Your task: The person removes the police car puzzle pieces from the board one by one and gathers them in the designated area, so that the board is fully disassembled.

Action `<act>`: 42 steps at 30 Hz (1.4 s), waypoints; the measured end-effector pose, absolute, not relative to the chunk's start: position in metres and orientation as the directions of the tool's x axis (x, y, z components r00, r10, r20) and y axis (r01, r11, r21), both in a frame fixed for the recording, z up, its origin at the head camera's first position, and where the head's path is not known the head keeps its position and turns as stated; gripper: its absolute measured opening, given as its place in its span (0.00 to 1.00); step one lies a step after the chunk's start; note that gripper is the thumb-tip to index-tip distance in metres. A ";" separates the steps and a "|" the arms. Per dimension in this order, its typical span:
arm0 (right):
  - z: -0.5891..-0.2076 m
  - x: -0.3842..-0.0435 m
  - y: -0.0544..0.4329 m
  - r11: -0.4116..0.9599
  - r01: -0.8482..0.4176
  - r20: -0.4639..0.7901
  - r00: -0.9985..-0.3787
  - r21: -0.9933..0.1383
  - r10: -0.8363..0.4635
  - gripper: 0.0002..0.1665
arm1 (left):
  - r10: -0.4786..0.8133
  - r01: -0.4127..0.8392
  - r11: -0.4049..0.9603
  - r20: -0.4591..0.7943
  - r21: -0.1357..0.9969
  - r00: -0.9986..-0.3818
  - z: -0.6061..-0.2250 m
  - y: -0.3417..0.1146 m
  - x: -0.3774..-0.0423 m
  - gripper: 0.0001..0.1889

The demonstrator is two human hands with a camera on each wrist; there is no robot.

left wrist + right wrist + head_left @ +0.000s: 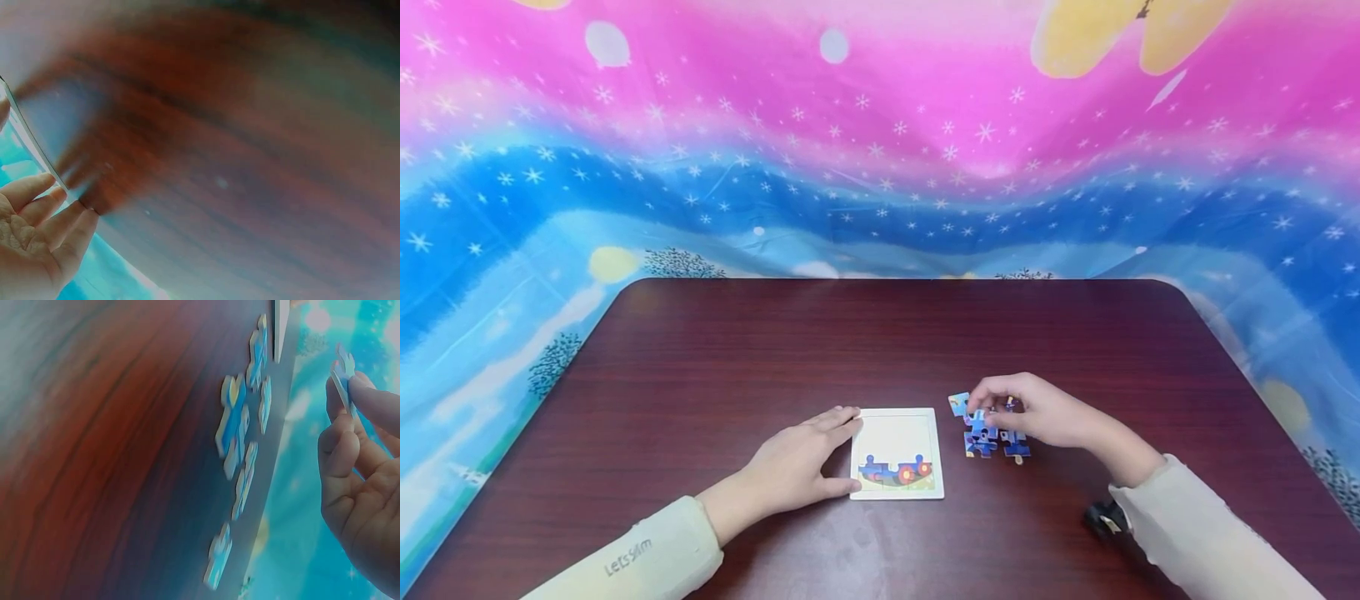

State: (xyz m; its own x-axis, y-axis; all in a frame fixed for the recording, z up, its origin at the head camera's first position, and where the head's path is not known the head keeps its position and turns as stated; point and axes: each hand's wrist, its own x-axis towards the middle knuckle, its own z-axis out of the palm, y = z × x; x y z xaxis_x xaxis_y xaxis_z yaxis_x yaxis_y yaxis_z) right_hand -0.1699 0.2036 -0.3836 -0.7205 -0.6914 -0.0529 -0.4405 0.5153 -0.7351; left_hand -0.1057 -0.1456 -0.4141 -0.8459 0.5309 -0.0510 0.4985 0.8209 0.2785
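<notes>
A square white puzzle tray (897,412) lies on the table, with joined puzzle pieces (891,477) showing red-and-yellow wheels along its bottom. My left hand (790,467) rests at the tray's left side, fingers extended and touching its edge; the left wrist view shows the same hand (40,234) with its fingers straight. To the tray's right, my right hand (1048,410) is over loose blue puzzle pieces (1017,447). In the right wrist view, thumb and fingers of that hand (369,475) pinch a puzzle piece (342,381) above the table. The fingers partly hide the pile in the head view.
A dark brown wooden table (775,350) carries everything. A small black object (1105,518) is by the right sleeve. Behind the table hangs a pink and blue patterned cloth (880,167).
</notes>
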 end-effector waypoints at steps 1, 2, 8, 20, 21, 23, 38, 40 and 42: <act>-0.384 -0.170 0.207 0.518 -0.441 -0.051 -0.724 -0.733 -0.688 0.09 | 0.531 0.498 0.820 -0.052 0.281 -0.846 -0.414 -0.146 -0.106 0.41; -0.384 -0.169 0.211 0.520 -0.441 -0.048 -0.728 -0.731 -0.684 0.09 | 0.533 0.500 0.819 -0.052 0.282 -0.845 -0.414 -0.146 -0.106 0.41; -0.383 -0.168 0.228 0.521 -0.467 -0.008 -0.739 -0.715 -0.673 0.10 | 0.546 0.517 0.813 -0.044 0.268 -0.837 -0.414 -0.146 -0.106 0.40; -0.379 -0.162 0.258 0.570 -0.464 0.007 -0.779 -0.678 -0.627 0.10 | 0.546 0.520 0.815 -0.039 0.256 -0.837 -0.412 -0.145 -0.106 0.39; -0.380 -0.162 0.260 0.573 -0.463 0.006 -0.781 -0.676 -0.624 0.10 | 0.546 0.520 0.815 -0.040 0.255 -0.837 -0.412 -0.145 -0.106 0.39; -0.380 -0.160 0.264 0.579 -0.457 0.001 -0.786 -0.675 -0.618 0.10 | 0.546 0.520 0.817 -0.043 0.251 -0.837 -0.413 -0.145 -0.105 0.39; -0.393 -0.155 0.286 0.556 -0.426 -0.040 -0.768 -0.714 -0.639 0.10 | 0.539 0.512 0.821 -0.045 0.252 -0.841 -0.413 -0.145 -0.105 0.39; -0.395 -0.154 0.287 0.548 -0.426 -0.042 -0.761 -0.720 -0.647 0.10 | 0.538 0.512 0.822 -0.047 0.251 -0.841 -0.413 -0.145 -0.105 0.39; -0.396 -0.153 0.288 0.548 -0.416 -0.059 -0.756 -0.725 -0.652 0.10 | 0.538 0.511 0.822 -0.051 0.254 -0.841 -0.413 -0.144 -0.104 0.39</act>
